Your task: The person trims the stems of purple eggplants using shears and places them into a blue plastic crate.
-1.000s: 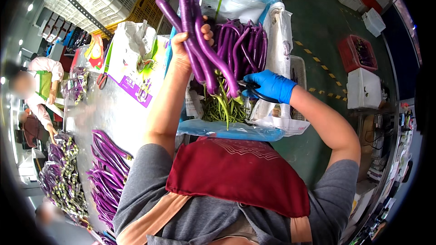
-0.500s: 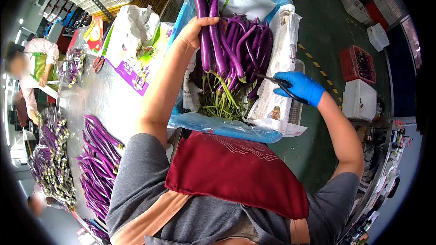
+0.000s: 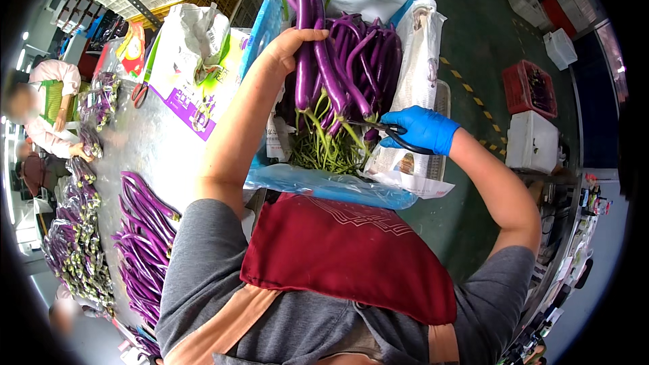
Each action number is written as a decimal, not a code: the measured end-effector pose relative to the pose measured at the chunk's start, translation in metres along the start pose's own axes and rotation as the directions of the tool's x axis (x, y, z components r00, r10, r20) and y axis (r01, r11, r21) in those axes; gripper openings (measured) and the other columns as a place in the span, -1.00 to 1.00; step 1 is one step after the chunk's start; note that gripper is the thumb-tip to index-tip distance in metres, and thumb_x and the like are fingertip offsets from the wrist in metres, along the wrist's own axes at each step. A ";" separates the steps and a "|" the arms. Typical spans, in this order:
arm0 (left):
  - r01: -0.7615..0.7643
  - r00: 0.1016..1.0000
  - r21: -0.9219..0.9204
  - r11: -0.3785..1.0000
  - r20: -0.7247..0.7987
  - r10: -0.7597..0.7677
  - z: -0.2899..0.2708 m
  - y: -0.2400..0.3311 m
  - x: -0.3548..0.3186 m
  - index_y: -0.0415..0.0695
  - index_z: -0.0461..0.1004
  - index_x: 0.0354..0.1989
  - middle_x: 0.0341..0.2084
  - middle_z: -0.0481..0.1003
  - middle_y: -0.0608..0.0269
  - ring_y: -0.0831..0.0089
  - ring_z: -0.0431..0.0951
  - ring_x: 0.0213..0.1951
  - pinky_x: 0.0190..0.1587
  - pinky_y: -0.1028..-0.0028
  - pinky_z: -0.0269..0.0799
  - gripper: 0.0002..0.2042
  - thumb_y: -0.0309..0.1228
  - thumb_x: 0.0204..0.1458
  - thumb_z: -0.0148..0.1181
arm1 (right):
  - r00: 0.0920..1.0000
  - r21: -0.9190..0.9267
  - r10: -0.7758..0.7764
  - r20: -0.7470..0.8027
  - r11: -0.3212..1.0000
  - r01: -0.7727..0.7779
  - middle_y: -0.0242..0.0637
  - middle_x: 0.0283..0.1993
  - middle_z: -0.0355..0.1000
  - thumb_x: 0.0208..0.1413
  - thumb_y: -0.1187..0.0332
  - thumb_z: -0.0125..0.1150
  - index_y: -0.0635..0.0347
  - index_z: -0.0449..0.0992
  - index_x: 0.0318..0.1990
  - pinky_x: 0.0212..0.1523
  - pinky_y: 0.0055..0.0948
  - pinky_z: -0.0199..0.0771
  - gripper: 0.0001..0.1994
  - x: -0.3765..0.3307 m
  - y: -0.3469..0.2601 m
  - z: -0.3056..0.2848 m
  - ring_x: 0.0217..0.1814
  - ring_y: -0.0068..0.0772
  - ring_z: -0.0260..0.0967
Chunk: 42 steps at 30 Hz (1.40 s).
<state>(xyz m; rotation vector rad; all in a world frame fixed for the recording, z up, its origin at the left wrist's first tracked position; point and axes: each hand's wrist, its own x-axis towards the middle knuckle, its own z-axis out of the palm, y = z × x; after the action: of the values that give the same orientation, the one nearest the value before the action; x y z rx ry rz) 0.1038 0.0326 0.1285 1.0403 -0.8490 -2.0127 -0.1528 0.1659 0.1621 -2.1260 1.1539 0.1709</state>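
Observation:
My bare left hand is wrapped around a few long purple eggplants, whose green stem ends point toward me. They are held over a crate lined with blue plastic. My right hand, in a blue glove, grips black-handled scissors. The blades reach left to the stem ends of the held eggplants; whether they touch a stem is hard to tell. More eggplants lie inside the crate, and a heap of cut green stems covers its near part. Newspaper lines the right side.
On the metal table at left lie loose eggplants, bagged eggplants, red-handled scissors and a crumpled bag. A co-worker stands beyond. A red crate and a white box are at right.
My right hand has moved left with the scissors, bringing the blades to the stem ends. The eggplants in my left hand have shifted slightly. The co-worker's hand has moved along the bagged eggplants.

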 end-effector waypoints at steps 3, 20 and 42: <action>0.073 0.997 -0.025 0.997 0.003 -0.073 -0.006 -0.008 0.002 -0.33 0.38 -0.30 -0.38 0.47 0.07 0.30 0.50 -0.32 -0.16 0.34 0.42 -0.74 -0.46 -0.17 0.20 | 1.000 -0.054 -0.005 0.008 0.999 0.005 -0.03 -0.39 0.41 -0.07 0.04 0.12 0.14 0.41 -0.18 -0.30 -0.21 0.36 -0.60 0.003 -0.005 0.001 -0.31 0.02 0.37; -0.120 0.930 0.158 0.980 -0.327 0.166 0.006 -0.017 0.003 -0.29 0.38 -0.36 -0.48 0.45 0.12 0.26 0.48 -0.46 -0.33 0.30 0.44 -0.75 -0.54 -0.27 0.21 | 0.992 -0.196 -0.023 -0.127 0.981 -0.002 0.02 -0.49 0.36 -0.05 0.29 0.00 0.19 0.40 -0.26 -0.40 -0.14 0.35 -0.78 0.002 0.004 0.022 -0.40 0.03 0.36; -0.298 0.639 0.547 0.782 -0.494 0.589 -0.079 0.049 -0.143 -0.25 0.36 -0.28 -0.51 0.44 0.22 0.47 0.45 -0.47 -0.41 0.49 0.38 -0.71 -0.48 -0.24 0.20 | 0.886 0.860 0.358 -0.293 0.504 0.081 -0.37 -0.51 0.36 -0.02 0.40 0.16 0.30 0.41 -0.20 -0.55 -0.71 0.27 -0.76 0.003 0.029 0.039 -0.54 -0.71 0.26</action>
<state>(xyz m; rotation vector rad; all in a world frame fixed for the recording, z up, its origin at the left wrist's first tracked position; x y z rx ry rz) 0.2464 0.1049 0.1871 1.4597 -1.0375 -0.9254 -0.1660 0.1780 0.1168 -1.1480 1.2842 -0.7396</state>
